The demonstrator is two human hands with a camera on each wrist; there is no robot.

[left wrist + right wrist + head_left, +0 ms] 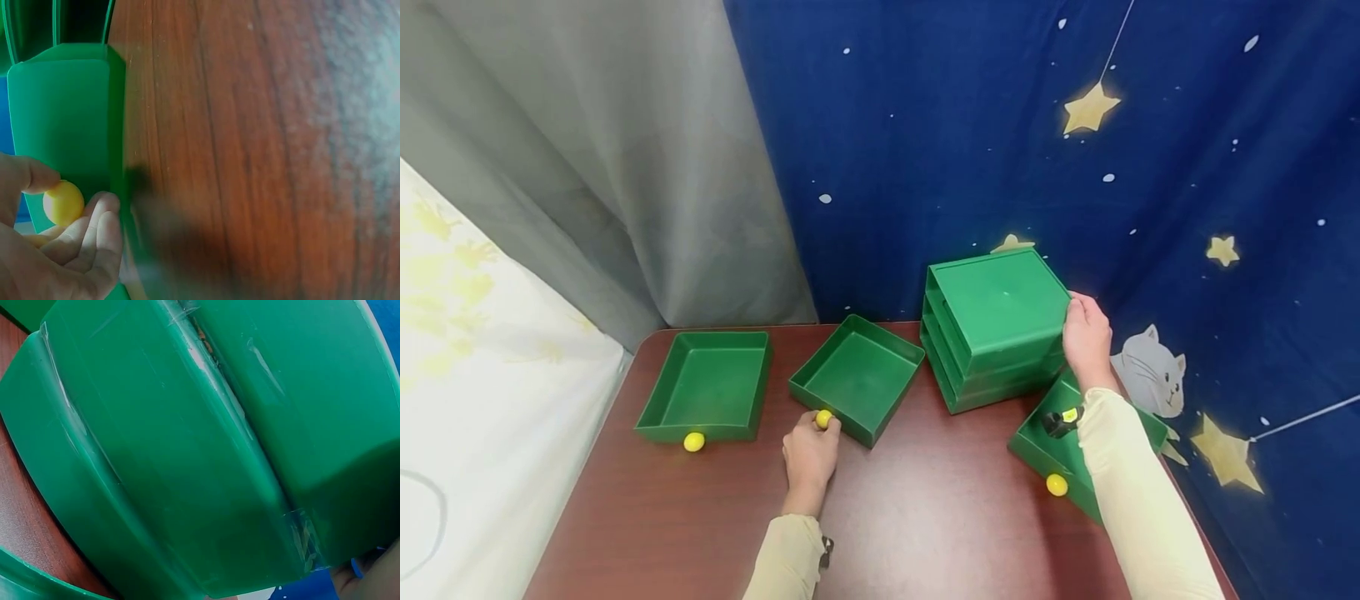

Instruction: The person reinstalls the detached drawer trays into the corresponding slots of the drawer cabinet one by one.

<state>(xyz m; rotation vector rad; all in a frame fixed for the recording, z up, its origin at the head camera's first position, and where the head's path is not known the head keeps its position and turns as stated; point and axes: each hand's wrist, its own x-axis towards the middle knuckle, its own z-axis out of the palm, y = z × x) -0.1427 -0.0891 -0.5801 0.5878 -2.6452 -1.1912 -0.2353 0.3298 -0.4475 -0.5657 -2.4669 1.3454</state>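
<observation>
A green drawer cabinet (pixel 1006 312) stands at the back of the table, its open slots facing left. My right hand (pixel 1086 337) grips its right edge near the top, the thumb lying over the corner. Taped seams show on the cabinet's side (pixel 187 450) in the right wrist view. My left hand (pixel 811 458) pinches the yellow round knob (pixel 64 203) of a shallow green drawer (pixel 859 375) between thumb and fingers. That drawer holds nothing and sits turned at an angle, just left of the cabinet.
Another green drawer (pixel 718 383) with a yellow knob (pixel 694 442) lies at the left. A third green drawer (pixel 1052 446) sits under my right forearm, partly hidden by it. Curtains (pixel 887 167) hang right behind the brown table (pixel 925 517).
</observation>
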